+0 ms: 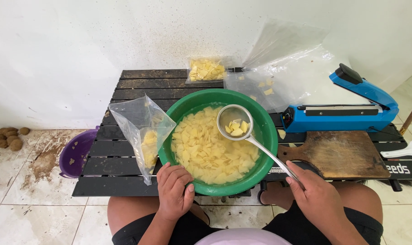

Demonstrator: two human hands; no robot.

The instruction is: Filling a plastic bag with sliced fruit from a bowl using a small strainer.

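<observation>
Right hand [317, 195]: clamped on the handle of the mesh strainer [235, 122], held over the green basin [265, 136], frame centre.
Left hand [174, 190]: fingers together on the basin's near rim, beside the plastic bag [142, 131].
Technique: keep strainer level; let water drain first.
Room: heat sealer [337, 111] crowds upper right; worktop [124, 149] left edge near.

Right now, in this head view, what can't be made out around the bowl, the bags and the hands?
- Green bowl: its near rim and the table under it, hidden by the left hand.
- Strainer: handle end, covered by the right hand.
- Open plastic bag: where the left hand grips it, hidden behind the bowl rim.
- Purple tub: right part hidden by the table.
- Pale round thing: cut off by the bottom edge.
</observation>
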